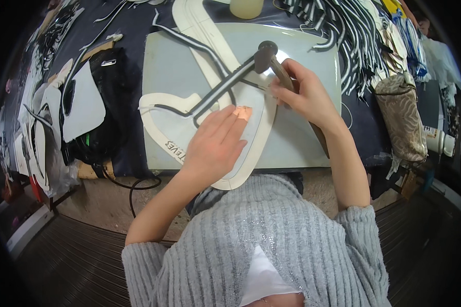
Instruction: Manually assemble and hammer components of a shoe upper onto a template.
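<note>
My right hand (307,94) is closed around the wooden handle of a hammer (264,59). Its dark metal head is over the upper middle of a pale board (312,143), and the handle slants down past my wrist. Fingers stretched flat, my left hand (215,146) presses on a cream-edged cut piece (253,158) with printing on its border. One fingertip wears an orange-tan wrap (243,112). A black-and-grey strip (225,89) runs diagonally from beside my left fingers to the hammer head. The end of another dark strip comes close to my right fingertips; whether they touch it I cannot tell.
A long cream curved piece (200,30) lies beyond the strips. At the back stands a yellowish container (246,7). Bundles of striped strips (353,51) and a patterned pouch (402,117) are on the right. A black bag (115,97) with a white panel lies left.
</note>
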Demonstrator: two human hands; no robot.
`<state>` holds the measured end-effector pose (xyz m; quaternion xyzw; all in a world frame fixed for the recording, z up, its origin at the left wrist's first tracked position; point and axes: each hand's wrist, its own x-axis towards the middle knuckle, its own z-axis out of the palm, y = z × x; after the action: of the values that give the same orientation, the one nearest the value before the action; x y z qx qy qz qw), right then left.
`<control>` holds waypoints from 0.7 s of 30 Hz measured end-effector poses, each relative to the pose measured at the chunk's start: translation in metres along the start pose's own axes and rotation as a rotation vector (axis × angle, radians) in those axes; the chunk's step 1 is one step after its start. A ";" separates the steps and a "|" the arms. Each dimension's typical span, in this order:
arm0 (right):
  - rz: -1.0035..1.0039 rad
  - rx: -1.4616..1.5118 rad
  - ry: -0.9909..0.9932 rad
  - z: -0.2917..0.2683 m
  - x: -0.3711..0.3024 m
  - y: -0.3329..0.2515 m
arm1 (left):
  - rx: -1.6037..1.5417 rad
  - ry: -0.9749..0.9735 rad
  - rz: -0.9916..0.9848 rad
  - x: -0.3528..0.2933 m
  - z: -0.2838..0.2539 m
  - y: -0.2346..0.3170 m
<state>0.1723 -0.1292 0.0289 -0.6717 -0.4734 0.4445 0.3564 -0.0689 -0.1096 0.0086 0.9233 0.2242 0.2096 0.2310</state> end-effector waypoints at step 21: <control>0.029 0.216 -0.050 0.005 -0.007 -0.012 | 0.099 -0.033 0.065 0.028 0.017 -0.009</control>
<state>0.1621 -0.1321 0.0400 -0.6250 -0.4217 0.5147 0.4081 -0.0410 -0.0943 -0.0018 0.9438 0.2001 0.1903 0.1817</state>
